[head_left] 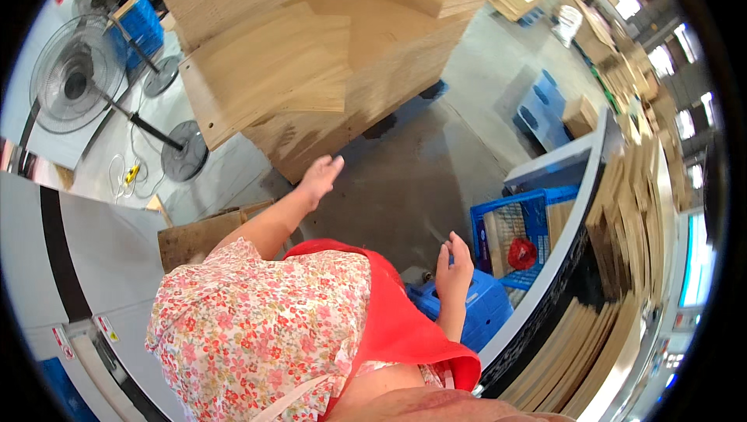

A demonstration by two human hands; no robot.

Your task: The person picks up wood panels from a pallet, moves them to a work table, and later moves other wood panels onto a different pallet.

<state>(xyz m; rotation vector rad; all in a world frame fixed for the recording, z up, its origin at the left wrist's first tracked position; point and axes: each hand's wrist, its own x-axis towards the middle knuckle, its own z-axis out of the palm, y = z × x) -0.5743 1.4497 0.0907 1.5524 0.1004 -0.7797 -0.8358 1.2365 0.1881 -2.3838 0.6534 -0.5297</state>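
Fans: two pedestal fans (74, 79) are standing at the far left on the concrete floor (436, 165), seemingly so air is blowing across the work spot.
Left hand: the left hand (319, 177) is reaching out with fingers spread wide and holding nothing, nearest to the lower edge of the cardboard stack (311, 72).
Cardboard stack: flat tan sheets are lying piled in uneven layers, some sticking out sideways.
Right hand: the right hand (454, 265) is hanging open and empty, just above a blue stool (475, 305).
Blue crate: a blue crate (517, 227) is sitting near the stool, a red object inside.
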